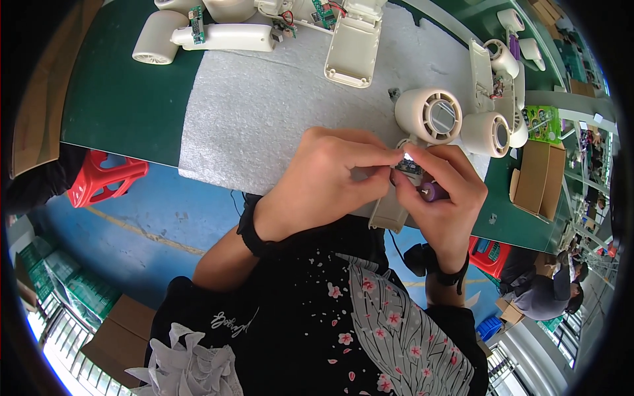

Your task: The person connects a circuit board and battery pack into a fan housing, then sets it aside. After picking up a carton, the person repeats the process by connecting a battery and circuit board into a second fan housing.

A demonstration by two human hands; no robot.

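A handheld fan with a round cream head point(413, 119) and its handle shell point(388, 212) opened lies toward me at the mat's near edge. Between my fingertips is a small dark circuit board point(411, 166) with a bright spot on it. My left hand point(323, 178) pinches at the board's left side, thumb and forefinger together. From the other side my right hand point(449, 191) closes thumb and forefinger on the board. A purple cylindrical battery point(432, 191) shows beneath the right fingers. Fingers hide part of the board and the handle.
A foam mat point(244, 112) covers part of the green table point(125, 99). At the back left lies a fan with a cream handle point(231, 37), near an empty shell half point(354, 49). More fan parts point(487, 132) crowd the right side, beside a cardboard box point(538, 178). Red stools point(109, 177) stand below.
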